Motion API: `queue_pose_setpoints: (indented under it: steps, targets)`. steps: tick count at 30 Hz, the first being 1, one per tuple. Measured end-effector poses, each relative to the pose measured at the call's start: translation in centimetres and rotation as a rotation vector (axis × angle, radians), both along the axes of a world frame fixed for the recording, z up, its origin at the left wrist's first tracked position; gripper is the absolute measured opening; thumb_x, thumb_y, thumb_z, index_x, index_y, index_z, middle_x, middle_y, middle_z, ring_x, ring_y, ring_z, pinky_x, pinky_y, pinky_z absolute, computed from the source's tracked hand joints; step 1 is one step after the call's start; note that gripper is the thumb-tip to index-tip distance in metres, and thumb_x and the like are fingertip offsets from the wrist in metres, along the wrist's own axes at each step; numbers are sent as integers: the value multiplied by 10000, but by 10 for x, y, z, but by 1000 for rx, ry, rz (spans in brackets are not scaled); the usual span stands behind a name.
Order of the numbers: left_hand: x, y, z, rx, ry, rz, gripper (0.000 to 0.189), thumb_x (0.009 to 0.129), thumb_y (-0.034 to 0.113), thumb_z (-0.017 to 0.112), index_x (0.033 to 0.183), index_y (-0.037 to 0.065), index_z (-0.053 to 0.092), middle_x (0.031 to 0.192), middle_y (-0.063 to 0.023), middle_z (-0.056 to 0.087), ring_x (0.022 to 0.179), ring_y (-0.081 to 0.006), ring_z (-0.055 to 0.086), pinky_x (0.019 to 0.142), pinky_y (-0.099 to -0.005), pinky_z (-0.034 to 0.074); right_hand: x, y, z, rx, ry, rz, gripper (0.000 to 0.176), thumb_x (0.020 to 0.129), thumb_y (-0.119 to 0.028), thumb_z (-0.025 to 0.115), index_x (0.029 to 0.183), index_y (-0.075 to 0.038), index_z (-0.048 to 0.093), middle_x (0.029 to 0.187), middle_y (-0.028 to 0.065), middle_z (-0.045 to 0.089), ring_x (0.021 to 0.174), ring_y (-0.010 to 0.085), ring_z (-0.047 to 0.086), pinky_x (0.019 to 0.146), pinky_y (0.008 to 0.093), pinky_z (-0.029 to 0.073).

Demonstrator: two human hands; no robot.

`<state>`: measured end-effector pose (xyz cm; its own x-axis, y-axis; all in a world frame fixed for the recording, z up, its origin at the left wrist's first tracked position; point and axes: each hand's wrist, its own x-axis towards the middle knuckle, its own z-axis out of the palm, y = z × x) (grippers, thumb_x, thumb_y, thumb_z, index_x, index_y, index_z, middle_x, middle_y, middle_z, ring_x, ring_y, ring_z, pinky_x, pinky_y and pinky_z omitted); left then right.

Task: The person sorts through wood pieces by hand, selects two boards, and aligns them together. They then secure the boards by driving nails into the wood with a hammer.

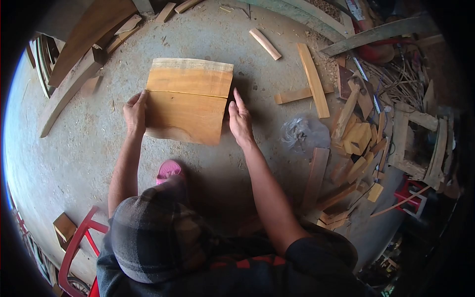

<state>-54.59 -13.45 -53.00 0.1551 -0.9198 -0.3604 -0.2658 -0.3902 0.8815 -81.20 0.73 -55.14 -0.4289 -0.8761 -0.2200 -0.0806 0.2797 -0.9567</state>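
Note:
In the head view, two flat wooden boards meet edge to edge along a dark seam: an upper board with a pale, rough far edge, and a lower board. My left hand grips the left side near the seam, thumb on top and the other fingers partly hidden. Beside the right side is my right hand, its thumb and forefinger apart and a small gap showing between it and the wood. The upper board sticks out slightly farther right than the lower one.
Loose wood strips lie crossed on the concrete floor. A clear plastic bag and a heap of offcuts are to the right. Long curved timber lies at left. A red chair frame stands lower left, near a pink sandal.

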Motion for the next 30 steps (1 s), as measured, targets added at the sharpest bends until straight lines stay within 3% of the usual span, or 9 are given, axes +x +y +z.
queue_pose_setpoints:
  steps: [1,5,8,9,16,19,23,27,30]
  targets:
    - [0,1,-1,1,3,7,347,870,304,685,1035,-1,705,739,14,625,632,-57,504,617,-218,426,-2,-2,8,-43,-67,11,492,1013,-242,431,1462,-74,323,1472,137,384,1311,197,406,1066,321,334]
    - [-3,4,-7,-93,31,26,351,887,302,664,1050,-6,701,821,-34,681,708,-83,575,693,-232,468,8,-7,7,-13,-96,41,514,1006,-305,451,1457,-84,340,1408,158,430,1254,205,448,1038,338,365]
    - [-5,5,-5,-148,-22,19,346,894,297,650,1060,-3,698,914,-80,715,818,-113,632,774,-257,492,18,-5,15,53,253,-13,517,989,-311,479,1464,-153,347,1217,156,463,1149,267,491,1000,376,391]
    - [-4,5,-8,-163,-47,14,338,892,294,651,1060,4,700,915,-83,717,826,-119,637,783,-264,494,22,-5,20,24,258,-31,519,974,-213,490,1461,-116,341,1125,165,459,1072,285,479,979,404,379]
    - [-8,6,-4,-86,-73,51,342,883,315,635,1043,21,708,889,-114,723,811,-146,662,769,-289,506,30,-5,16,60,370,-44,546,989,-332,469,1476,-138,314,1174,167,466,1129,283,482,983,399,390]
    - [4,4,2,56,136,-2,335,918,297,598,1062,11,698,876,-55,703,765,-106,620,726,-266,492,35,-7,19,60,283,-99,541,994,-302,470,1464,-81,320,1361,201,451,1249,277,449,1039,378,356]
    - [25,14,-7,107,503,-70,303,951,255,557,1078,12,683,869,-31,677,738,-88,581,698,-254,468,36,-17,12,-93,-5,-212,535,990,-283,505,1416,6,360,1258,189,521,1217,272,496,1013,354,403]
    - [35,54,-13,266,425,158,331,912,264,626,1114,2,606,925,-32,631,832,-106,561,745,-263,457,28,-22,26,-15,149,-278,506,968,-342,550,1320,11,460,1124,135,563,986,198,538,870,328,440]
    - [43,88,-27,551,583,261,494,864,511,616,1045,55,554,896,-32,572,799,-137,519,763,-278,414,17,-35,41,-32,489,-236,402,967,-288,556,1296,-63,501,1049,73,438,855,154,497,791,299,446]
